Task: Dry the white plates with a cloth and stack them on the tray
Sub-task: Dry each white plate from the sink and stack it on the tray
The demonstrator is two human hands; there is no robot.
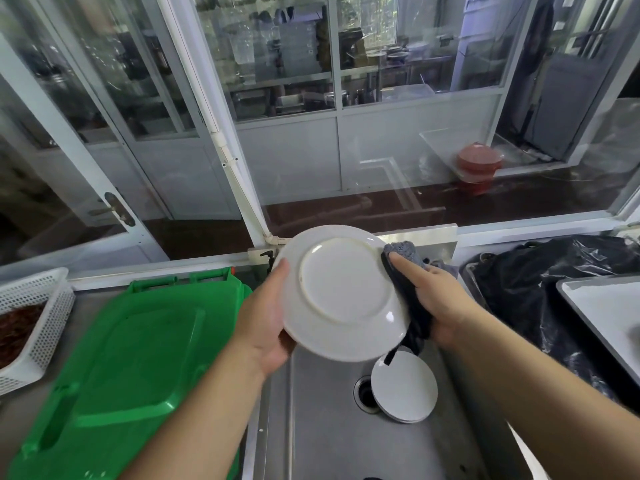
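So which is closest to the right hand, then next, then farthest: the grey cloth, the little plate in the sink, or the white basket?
From the right hand:
1. Grey cloth, held in it.
2. Little plate, just below in the sink.
3. White basket, far left.

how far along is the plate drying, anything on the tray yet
Done: nothing clearly; only a bare corner of the tray shows, with something white at the frame edge I cannot identify. In hand: the left hand holds a white plate underside up while the right hand wipes it with the cloth. Left: another plate in the sink.
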